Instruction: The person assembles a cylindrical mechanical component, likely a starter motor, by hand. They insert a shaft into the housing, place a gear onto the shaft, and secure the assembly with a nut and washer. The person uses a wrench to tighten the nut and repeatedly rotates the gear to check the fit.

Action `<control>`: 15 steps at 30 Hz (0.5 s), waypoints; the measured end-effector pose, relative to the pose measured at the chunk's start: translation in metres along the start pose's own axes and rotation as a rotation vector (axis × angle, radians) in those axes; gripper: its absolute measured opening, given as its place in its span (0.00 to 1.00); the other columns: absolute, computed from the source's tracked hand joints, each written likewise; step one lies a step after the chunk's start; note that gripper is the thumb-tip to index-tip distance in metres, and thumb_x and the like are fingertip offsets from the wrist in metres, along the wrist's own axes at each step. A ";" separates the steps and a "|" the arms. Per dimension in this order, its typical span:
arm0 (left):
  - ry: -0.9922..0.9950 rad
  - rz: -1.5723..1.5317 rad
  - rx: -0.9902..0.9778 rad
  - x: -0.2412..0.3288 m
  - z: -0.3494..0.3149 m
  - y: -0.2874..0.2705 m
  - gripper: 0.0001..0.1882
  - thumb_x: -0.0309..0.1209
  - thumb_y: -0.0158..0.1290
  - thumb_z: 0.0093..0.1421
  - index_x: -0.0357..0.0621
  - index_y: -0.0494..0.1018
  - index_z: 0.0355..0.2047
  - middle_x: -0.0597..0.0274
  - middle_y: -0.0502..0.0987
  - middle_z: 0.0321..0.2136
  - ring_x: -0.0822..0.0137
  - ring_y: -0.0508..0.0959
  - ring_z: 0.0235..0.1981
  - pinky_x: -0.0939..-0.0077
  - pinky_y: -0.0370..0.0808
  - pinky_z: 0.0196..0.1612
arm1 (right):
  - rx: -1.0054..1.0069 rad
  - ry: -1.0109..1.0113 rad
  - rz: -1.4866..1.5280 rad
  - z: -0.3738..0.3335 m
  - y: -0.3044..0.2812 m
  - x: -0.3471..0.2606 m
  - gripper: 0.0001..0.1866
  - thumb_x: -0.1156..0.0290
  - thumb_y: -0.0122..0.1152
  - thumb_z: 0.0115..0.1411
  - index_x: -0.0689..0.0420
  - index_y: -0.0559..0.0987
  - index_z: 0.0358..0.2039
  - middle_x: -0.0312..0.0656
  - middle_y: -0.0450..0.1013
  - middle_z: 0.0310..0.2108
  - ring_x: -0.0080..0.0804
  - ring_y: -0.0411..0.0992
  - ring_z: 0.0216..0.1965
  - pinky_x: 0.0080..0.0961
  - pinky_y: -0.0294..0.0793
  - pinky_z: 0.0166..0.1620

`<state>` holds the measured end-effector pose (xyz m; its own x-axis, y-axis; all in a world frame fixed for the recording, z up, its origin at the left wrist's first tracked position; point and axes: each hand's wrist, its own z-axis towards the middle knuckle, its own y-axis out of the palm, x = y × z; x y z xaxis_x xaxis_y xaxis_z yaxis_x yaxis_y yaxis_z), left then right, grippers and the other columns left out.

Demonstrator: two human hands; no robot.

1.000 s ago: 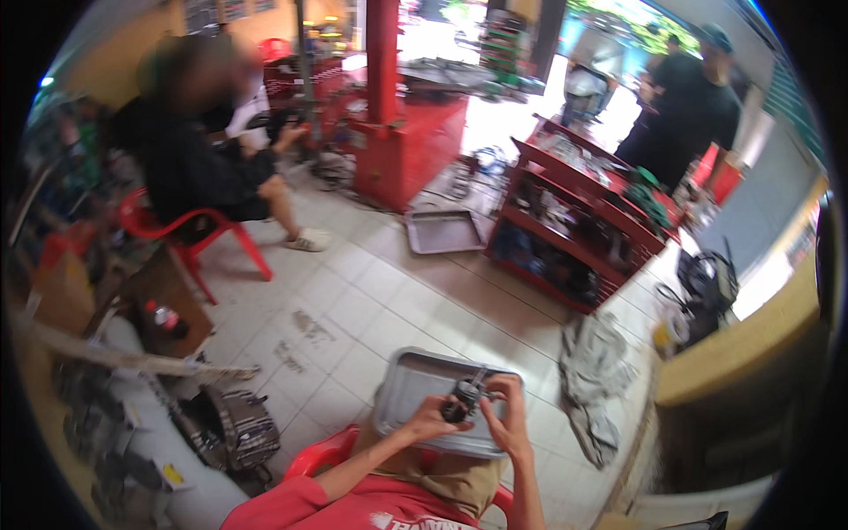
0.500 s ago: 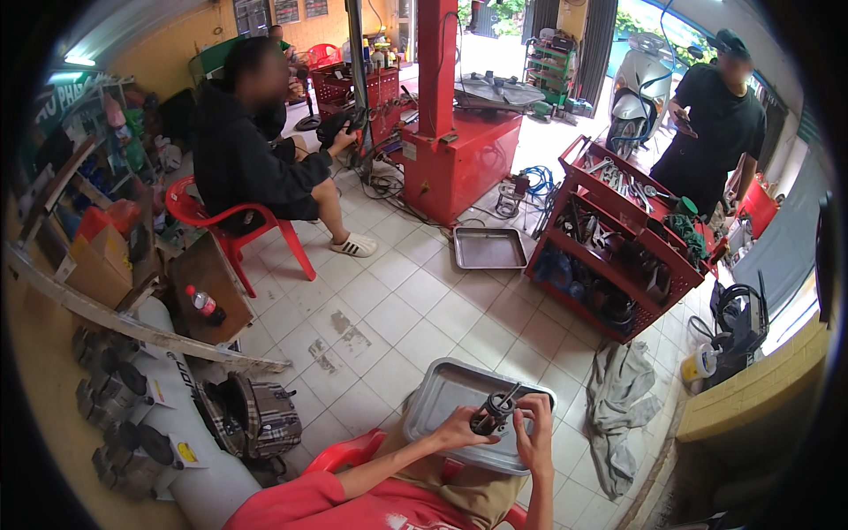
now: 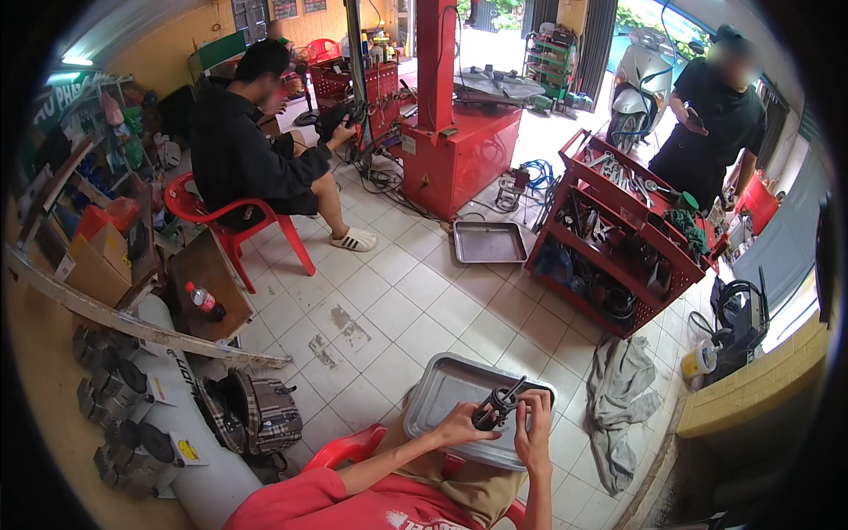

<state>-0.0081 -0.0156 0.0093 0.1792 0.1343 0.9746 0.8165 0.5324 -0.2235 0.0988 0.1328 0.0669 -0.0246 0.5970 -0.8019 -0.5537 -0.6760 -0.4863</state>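
My left hand is wrapped round a dark, cylindrical metal part with a thin rod sticking up out of its top. At the right side of this part is my right hand, fingers bent and drawn together close to it. Whatever lies between those fingertips is too small to make out. Both hands are over a grey metal tray that rests across my lap.
A red tool cart stands ahead right, with a person in black behind it. Grey cloth lies on the tiled floor. Left are a plaid backpack, a bottle and a seated person. A shallow pan sits farther off.
The cylindrical part and its rod have tilted slightly in my left hand. My right hand has come a little lower and nearer to it. The seated person's head has bent down.
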 end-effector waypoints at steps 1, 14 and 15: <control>0.012 -0.024 0.017 0.001 0.000 0.001 0.23 0.45 0.73 0.48 0.40 0.75 0.26 0.62 0.75 0.20 0.70 0.71 0.22 0.67 0.71 0.30 | 0.005 0.017 0.015 0.000 0.000 -0.001 0.05 0.82 0.52 0.67 0.63 0.73 0.43 0.47 0.67 0.44 0.39 0.71 0.41 0.31 0.76 0.41; -0.031 0.029 0.010 -0.016 0.001 0.006 0.22 0.44 0.73 0.48 0.41 0.78 0.30 0.62 0.77 0.22 0.72 0.73 0.24 0.68 0.75 0.33 | 0.127 -0.007 0.070 -0.004 0.005 -0.006 0.06 0.83 0.56 0.64 0.62 0.73 0.41 0.48 0.67 0.43 0.38 0.71 0.40 0.28 0.76 0.42; -0.032 0.043 -0.015 -0.018 0.004 0.008 0.21 0.44 0.73 0.48 0.41 0.79 0.32 0.61 0.79 0.23 0.72 0.74 0.25 0.69 0.75 0.34 | 0.169 -0.001 0.058 -0.004 0.004 -0.007 0.06 0.82 0.56 0.64 0.62 0.73 0.41 0.47 0.68 0.42 0.38 0.72 0.38 0.28 0.76 0.41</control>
<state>-0.0072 -0.0106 -0.0095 0.1972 0.1832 0.9631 0.8164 0.5132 -0.2648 0.1001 0.1239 0.0694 -0.0617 0.5598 -0.8264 -0.6834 -0.6271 -0.3738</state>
